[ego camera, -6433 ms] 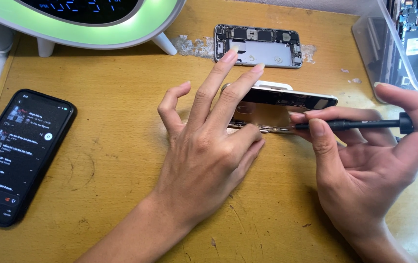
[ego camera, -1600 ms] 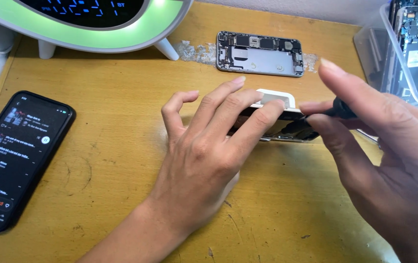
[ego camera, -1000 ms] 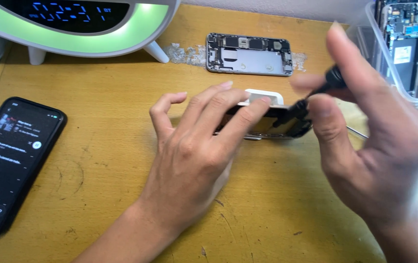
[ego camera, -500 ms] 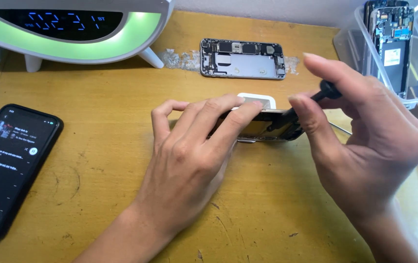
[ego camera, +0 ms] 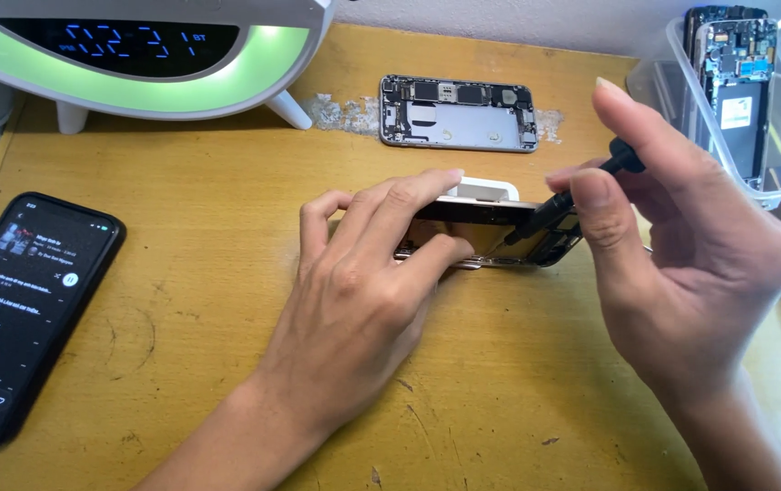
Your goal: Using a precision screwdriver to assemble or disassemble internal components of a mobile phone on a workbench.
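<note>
An opened phone (ego camera: 490, 236) lies on the wooden table (ego camera: 208, 273), its screen panel lifted off the body. My left hand (ego camera: 363, 291) rests on it, fingers spread over the raised panel and pressing the body down. My right hand (ego camera: 681, 245) holds a black screwdriver (ego camera: 581, 186) between thumb and fingers. The driver's tip points down into the right end of the open phone. A small white block (ego camera: 486, 189) sits just behind the phone.
A bare phone housing (ego camera: 458, 114) lies at the back. A black phone with a lit screen (ego camera: 17, 309) lies at the left. A lamp clock with a green glow (ego camera: 136, 55) stands at the back left. A clear plastic bin (ego camera: 745, 100) holds phone parts at the right.
My right hand has turned from a flat grip with the driver lying level to an upright grip, the driver's tip now angled down into the phone. My left hand stayed on the phone.
</note>
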